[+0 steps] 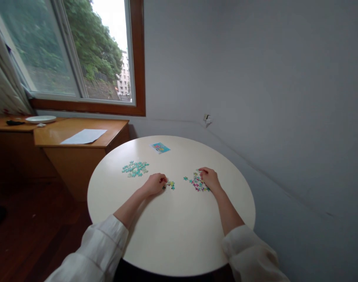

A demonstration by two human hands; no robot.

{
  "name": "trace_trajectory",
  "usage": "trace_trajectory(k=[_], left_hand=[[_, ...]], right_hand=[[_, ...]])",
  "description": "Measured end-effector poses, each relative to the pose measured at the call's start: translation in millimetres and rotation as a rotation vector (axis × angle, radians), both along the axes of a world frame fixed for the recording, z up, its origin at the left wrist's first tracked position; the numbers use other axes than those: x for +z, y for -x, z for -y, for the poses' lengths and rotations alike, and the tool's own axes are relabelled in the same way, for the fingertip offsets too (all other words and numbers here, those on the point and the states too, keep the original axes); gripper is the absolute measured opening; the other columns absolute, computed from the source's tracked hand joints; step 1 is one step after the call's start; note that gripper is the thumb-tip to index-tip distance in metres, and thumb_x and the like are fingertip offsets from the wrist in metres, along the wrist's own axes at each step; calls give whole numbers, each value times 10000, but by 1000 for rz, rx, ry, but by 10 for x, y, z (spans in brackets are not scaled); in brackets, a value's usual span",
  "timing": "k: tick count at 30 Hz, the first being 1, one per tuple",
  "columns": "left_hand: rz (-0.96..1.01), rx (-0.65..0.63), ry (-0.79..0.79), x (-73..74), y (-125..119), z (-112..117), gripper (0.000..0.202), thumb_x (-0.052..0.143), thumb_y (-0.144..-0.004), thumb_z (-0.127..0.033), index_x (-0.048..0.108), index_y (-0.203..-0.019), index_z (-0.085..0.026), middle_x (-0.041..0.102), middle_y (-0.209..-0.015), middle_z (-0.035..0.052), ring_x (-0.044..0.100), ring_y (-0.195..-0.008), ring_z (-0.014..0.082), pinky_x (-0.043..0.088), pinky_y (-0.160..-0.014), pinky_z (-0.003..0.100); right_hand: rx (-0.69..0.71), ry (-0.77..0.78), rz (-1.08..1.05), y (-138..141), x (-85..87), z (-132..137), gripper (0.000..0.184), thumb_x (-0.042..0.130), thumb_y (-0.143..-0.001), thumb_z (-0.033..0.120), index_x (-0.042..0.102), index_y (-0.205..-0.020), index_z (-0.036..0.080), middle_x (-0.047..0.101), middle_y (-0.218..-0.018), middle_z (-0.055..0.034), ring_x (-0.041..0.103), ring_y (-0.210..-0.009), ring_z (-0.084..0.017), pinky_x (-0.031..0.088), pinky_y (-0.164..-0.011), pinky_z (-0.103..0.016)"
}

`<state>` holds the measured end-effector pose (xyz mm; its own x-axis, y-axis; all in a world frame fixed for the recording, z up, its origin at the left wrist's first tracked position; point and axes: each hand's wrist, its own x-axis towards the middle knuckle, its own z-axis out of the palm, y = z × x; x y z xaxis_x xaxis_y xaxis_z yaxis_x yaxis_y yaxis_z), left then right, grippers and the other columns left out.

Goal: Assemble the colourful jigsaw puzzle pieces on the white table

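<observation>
Jigsaw pieces [196,182] lie at left hand [155,183] and right hand [210,179]; fingers [162,177] curled, cannot tell grasp; picture card [161,147]: any lettering unreadable.

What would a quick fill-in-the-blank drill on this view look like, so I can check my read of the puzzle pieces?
1. The mostly teal cluster lies to the ____ of the picture card.
2. That card lies near the ____ edge of the white table, as the person sees it.
3. Of the three clusters, the left grip is at the ____.
4. An outlying teal piece lies ____ the left grip and the right grip.

Missing words: left; far; smallest; between.
</observation>
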<state>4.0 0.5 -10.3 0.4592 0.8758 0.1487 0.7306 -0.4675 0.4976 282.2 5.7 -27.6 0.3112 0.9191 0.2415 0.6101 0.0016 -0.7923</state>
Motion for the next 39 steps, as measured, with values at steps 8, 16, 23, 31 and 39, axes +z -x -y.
trace_trajectory(k=[8, 16, 23, 31, 39], left_hand=[[6, -2, -2, -13, 3, -9, 246, 471, -727, -93, 677, -843, -161, 676, -799, 41, 587, -720, 152, 418, -677, 225], [-8, -8, -9, -4, -7, -9, 254, 467, -725, -102, 681, -845, -165, 686, -827, 45, 597, -742, 158, 429, -690, 227], [-23, 8, 9, 39, -11, 19, 271, 455, -724, -93, 680, -859, -163, 692, -861, 48, 607, -780, 167, 437, -704, 227], [-16, 4, 13, 41, -14, 14, 265, 463, -724, -99, 682, -857, -165, 694, -864, 43, 605, -773, 156, 441, -725, 224], [10, -4, 16, 13, -20, -10, 264, 458, -722, -86, 677, -847, -165, 693, -852, 42, 603, -771, 160, 439, -734, 237]], right_hand=[[-225, -30, 104, -256, 72, 63, 345, 404, -647, 159, 702, -821, 173, 683, -699, -56, 571, -572, -151, 406, -548, -245], [72, 87, -169, -466, 1, 76, 200, 633, -562, 265, 675, -699, 125, 647, -587, -42, 548, -542, -135, 413, -528, -243], [285, 208, -104, -429, 39, 145, 347, 743, -466, 329, 684, -727, 109, 611, -590, -15, 497, -523, -103, 370, -497, -227], [282, 199, 5, -386, 77, 140, 244, 691, -518, 278, 700, -692, 107, 582, -529, 7, 456, -494, -90, 334, -488, -220], [214, 223, 36, -345, 75, 151, 198, 692, -520, 257, 710, -661, 118, 600, -501, -1, 489, -492, -110, 353, -492, -227]])
